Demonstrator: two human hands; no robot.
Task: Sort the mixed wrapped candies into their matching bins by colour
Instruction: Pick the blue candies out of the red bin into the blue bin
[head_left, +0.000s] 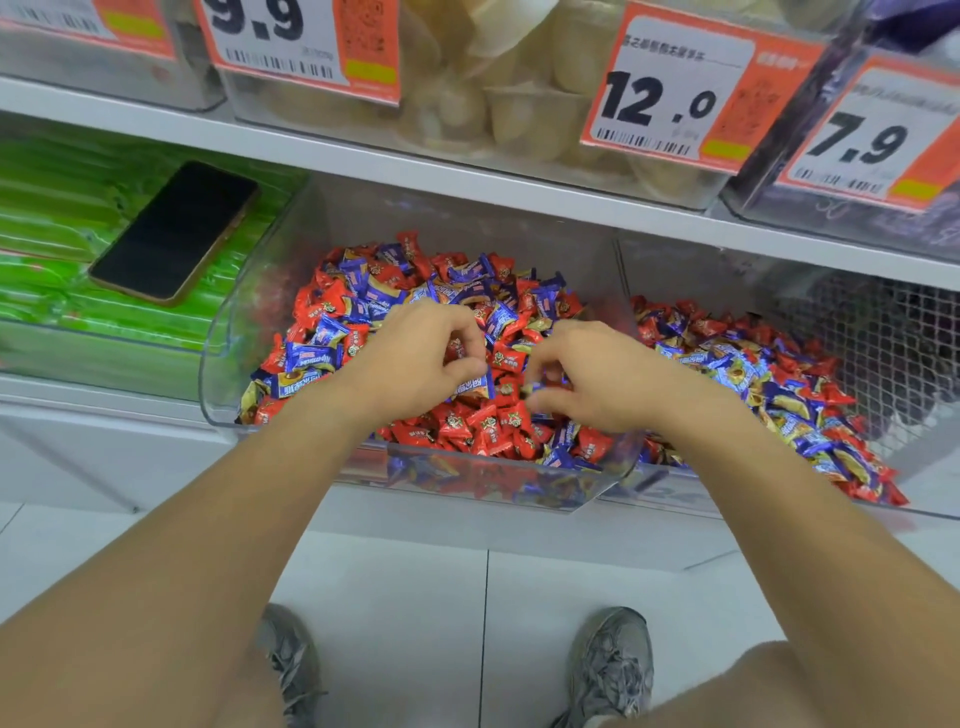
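Both hands dig in the middle clear bin of mixed red and blue candies.

The left hand pinches a blue candy between thumb and curled fingers; the right hand curls over the heap, pinching a small candy I cannot make out. A second bin on the right holds the same mix, with netting behind. A phone lies on green packs in the left bin. The shelf edge overhangs the bins closely; tiled floor lies open below. Wrappers are glossy with twisted ends.
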